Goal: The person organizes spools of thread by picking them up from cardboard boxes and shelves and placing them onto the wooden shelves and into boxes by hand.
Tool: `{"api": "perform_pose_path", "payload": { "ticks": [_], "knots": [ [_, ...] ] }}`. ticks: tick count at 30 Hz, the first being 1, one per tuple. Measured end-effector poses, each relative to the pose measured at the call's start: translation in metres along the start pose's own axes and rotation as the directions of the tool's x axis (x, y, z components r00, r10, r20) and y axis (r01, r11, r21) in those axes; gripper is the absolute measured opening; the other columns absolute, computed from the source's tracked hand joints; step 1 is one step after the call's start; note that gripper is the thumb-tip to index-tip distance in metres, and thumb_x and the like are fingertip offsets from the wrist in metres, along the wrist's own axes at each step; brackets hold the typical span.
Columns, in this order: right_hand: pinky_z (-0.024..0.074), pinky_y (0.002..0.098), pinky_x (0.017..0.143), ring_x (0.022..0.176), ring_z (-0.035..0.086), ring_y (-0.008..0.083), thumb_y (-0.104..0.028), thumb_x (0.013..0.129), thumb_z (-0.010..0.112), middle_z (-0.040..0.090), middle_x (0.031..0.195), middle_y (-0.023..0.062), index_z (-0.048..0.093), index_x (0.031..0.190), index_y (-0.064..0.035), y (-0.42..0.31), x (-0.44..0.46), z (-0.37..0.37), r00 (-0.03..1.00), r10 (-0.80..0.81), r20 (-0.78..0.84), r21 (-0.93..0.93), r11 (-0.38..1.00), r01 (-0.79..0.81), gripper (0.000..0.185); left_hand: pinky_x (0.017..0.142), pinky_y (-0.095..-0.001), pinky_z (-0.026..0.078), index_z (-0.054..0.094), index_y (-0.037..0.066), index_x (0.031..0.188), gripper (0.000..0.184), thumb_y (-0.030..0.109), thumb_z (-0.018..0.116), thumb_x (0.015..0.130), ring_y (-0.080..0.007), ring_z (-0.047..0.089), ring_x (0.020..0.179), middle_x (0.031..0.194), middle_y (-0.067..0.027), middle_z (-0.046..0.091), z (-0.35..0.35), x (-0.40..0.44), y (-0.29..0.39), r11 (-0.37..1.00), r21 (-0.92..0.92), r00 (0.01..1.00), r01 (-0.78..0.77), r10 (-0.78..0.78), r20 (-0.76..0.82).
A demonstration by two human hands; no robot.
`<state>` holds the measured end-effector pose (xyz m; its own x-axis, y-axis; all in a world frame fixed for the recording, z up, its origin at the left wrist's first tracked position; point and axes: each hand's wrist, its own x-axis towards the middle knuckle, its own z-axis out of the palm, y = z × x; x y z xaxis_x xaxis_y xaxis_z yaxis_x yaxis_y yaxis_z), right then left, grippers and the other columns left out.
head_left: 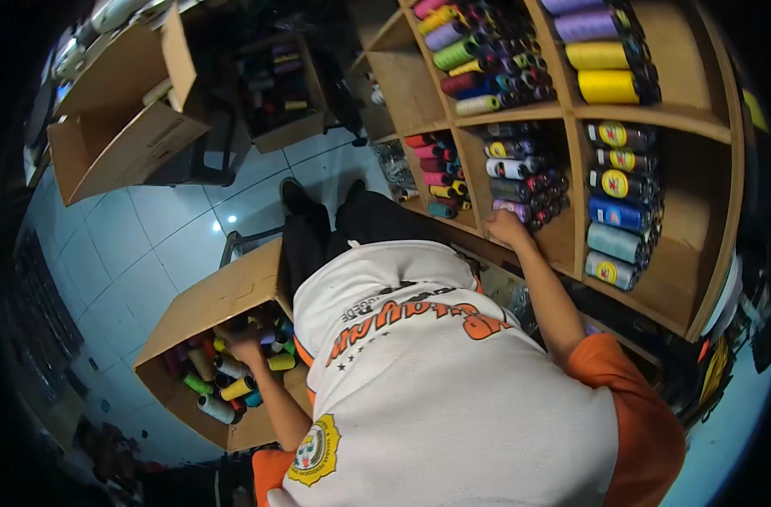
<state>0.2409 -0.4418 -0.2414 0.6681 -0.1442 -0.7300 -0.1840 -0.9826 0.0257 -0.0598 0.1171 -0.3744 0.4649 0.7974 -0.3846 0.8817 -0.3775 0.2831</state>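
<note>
My left hand (244, 346) reaches into an open cardboard box (221, 291) full of loose thread spools. Its fingers are dim among the cones, so their grip is unclear. Close to it lie a yellow thread spool (238, 388), a pale grey spool (217, 409) and a green spool (197, 384). At the front of a lower shelf compartment, my right hand (507, 228) is closed, its fingers curled just below a purple-labelled thread spool (511, 209). Whether it grips a spool or the shelf edge is hidden.
The wooden shelf (647, 118) holds stacked spools in several compartments, including yellow cones (607, 86) and a blue spool (615, 214). Another open cardboard box (132, 156) stands at upper left, with a darker box of spools (288, 135) beyond. White floor tiles (162, 211) lie between.
</note>
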Motion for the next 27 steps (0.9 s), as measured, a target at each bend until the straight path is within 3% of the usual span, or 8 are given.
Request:
{"api": "perform_pose_path", "payload": {
  "ticks": [3,7,10,11,14,22,25,27],
  "knots": [
    [0.0500,0.0451,0.072,0.080,0.062,0.0380,-0.016,0.075,0.063,0.063,0.089,0.0207,0.062,0.089,0.0001,0.040,-0.025,0.013,0.913,0.099,-0.396,-0.120,0.980,-0.158,0.022,0.079,-0.0396,0.048,0.040,0.003,0.132,0.083,0.027,0.072,0.059,-0.0346,0.062,0.092,0.108,-0.0249,0.059,-0.028,-0.006,-0.003,0.999,-0.004,0.998,-0.042,0.042,-0.050],
    [0.0500,0.0464,0.074,0.088,0.060,0.0393,-0.014,0.072,0.065,0.058,0.101,0.0216,0.056,0.096,0.0002,0.052,-0.054,0.004,0.691,-0.025,-0.723,-0.259,0.936,-0.237,0.029,0.066,-0.0285,0.048,0.040,0.005,0.133,0.079,0.015,0.070,0.060,-0.0172,0.057,0.074,0.094,-0.0099,0.059,-0.090,-0.014,0.001,0.919,-0.271,0.938,0.286,-0.211,0.277],
    [0.0495,0.0454,0.079,0.093,0.060,0.0389,-0.014,0.074,0.064,0.059,0.102,0.0228,0.057,0.096,0.0008,0.069,-0.040,0.010,0.786,0.208,-0.582,-0.068,0.951,-0.302,0.028,0.058,-0.0273,0.046,0.040,0.005,0.128,0.062,0.010,0.061,0.071,-0.0151,0.054,0.068,0.086,-0.0075,0.055,-0.138,-0.029,-0.002,0.778,-0.530,0.916,0.337,-0.139,0.378],
    [0.0509,0.0413,0.082,0.098,0.059,0.0385,-0.011,0.076,0.063,0.055,0.114,0.0236,0.054,0.106,0.0059,0.058,-0.041,-0.006,0.866,0.349,-0.358,-0.056,0.918,-0.393,0.035,0.058,-0.0301,0.048,0.039,0.008,0.129,0.060,0.013,0.061,0.074,-0.0166,0.056,0.068,0.084,-0.0072,0.056,-0.164,-0.041,0.020,0.742,-0.556,0.904,0.374,-0.157,0.398],
    [0.0509,0.0414,0.083,0.097,0.060,0.0379,-0.012,0.077,0.062,0.057,0.113,0.0240,0.058,0.105,0.0051,0.067,-0.026,-0.002,0.919,0.332,-0.210,-0.053,0.935,-0.350,0.033,0.061,-0.0303,0.049,0.039,0.009,0.130,0.058,0.012,0.058,0.075,-0.0171,0.057,0.077,0.093,-0.0072,0.055,-0.208,-0.070,0.068,0.662,-0.656,0.931,0.362,-0.227,0.285],
    [0.0496,0.0434,0.081,0.093,0.061,0.0402,-0.025,0.073,0.070,0.063,0.095,0.0268,0.066,0.090,0.0023,0.054,-0.050,-0.007,0.935,0.181,-0.305,-0.127,0.965,-0.228,0.033,0.065,-0.0294,0.050,0.050,0.002,0.118,0.043,0.015,0.061,0.078,-0.0177,0.060,0.083,0.098,-0.0088,0.061,-0.219,-0.098,0.147,0.233,-0.963,0.989,0.138,0.016,0.145],
    [0.0503,0.0441,0.078,0.086,0.063,0.0397,-0.029,0.069,0.071,0.063,0.086,0.0276,0.066,0.091,0.0022,0.011,-0.068,-0.029,0.941,0.035,-0.335,-0.057,0.997,-0.057,0.038,0.066,-0.0334,0.052,0.059,-0.006,0.096,0.027,0.013,0.059,0.077,-0.0237,0.062,0.081,0.090,-0.0124,0.064,-0.191,-0.100,0.192,-0.016,-0.959,0.952,0.282,0.124,0.278],
    [0.0507,0.0441,0.075,0.083,0.063,0.0400,-0.028,0.067,0.072,0.063,0.082,0.0284,0.065,0.090,0.0035,-0.013,-0.062,-0.035,0.930,-0.059,-0.363,0.009,0.998,0.067,0.040,0.079,-0.0390,0.051,0.060,-0.001,0.098,0.027,0.016,0.058,0.077,-0.0248,0.061,0.090,0.094,-0.0119,0.063,-0.166,-0.104,0.235,0.008,-0.933,0.845,0.361,0.421,0.330]
  ]
}}
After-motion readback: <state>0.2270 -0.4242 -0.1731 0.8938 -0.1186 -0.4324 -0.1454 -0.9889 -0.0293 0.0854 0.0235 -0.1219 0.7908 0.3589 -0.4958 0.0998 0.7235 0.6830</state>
